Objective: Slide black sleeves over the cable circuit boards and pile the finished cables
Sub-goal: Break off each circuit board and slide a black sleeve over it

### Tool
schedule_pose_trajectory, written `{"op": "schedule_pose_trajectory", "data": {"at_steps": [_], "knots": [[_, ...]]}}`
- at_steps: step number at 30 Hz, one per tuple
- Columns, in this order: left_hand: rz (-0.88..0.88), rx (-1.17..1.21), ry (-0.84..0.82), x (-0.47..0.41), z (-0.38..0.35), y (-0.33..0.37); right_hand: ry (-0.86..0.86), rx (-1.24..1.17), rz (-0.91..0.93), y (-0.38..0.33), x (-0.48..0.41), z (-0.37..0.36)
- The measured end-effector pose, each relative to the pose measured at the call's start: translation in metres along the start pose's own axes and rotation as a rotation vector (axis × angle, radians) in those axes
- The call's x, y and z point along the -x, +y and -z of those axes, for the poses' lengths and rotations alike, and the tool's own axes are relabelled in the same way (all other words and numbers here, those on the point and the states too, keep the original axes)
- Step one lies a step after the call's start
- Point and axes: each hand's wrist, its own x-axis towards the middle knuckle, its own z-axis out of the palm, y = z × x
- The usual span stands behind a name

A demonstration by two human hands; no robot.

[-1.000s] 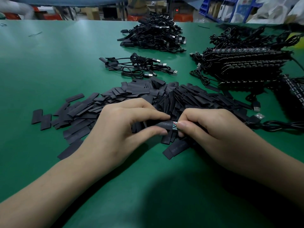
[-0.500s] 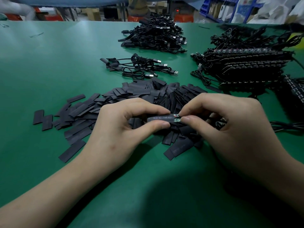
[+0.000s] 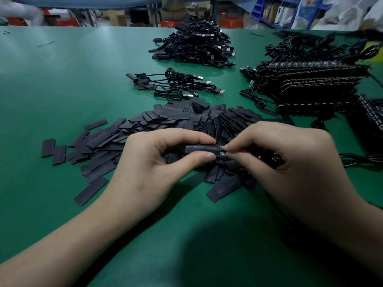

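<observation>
My left hand (image 3: 151,168) pinches a black sleeve (image 3: 202,149) between thumb and forefinger, just above a heap of loose black sleeves (image 3: 165,125). Facing it, my right hand (image 3: 290,160) pinches the small circuit board (image 3: 222,151), whose green end shows at the sleeve's right mouth. Most of the board is hidden inside the sleeve. The cable (image 3: 360,159) from the board trails right across the green table (image 3: 62,83). A small group of sleeved cables (image 3: 174,84) lies beyond the heap.
A big pile of black USB cables (image 3: 194,46) sits at the far centre. Stacked cables with bare boards (image 3: 310,83) fill the right side. Boxes, shelves and bags stand past the table's far edge.
Both hands have lifted slightly off the sleeve heap, and my right hand has raised and turned. Less of the board shows at the sleeve's mouth than a second ago.
</observation>
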Motion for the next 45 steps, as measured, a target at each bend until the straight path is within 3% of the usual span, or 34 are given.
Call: {"op": "schedule_pose_trajectory", "data": {"at_steps": [10, 27, 45], "knots": [[-0.051, -0.017, 0.045, -0.0008, -0.0003, 0.0056, 0.046, -0.094, -0.121, -0.0057, -0.0024, 0.0010], [-0.150, -0.150, 0.041, 0.0010, -0.0002, 0.0085, 0.070, 0.025, -0.049, -0.0086, 0.0014, -0.0033], [-0.168, -0.140, 0.060, 0.0003, 0.0012, 0.0072, 0.079, -0.044, -0.081, -0.0075, -0.0001, 0.0003]]}}
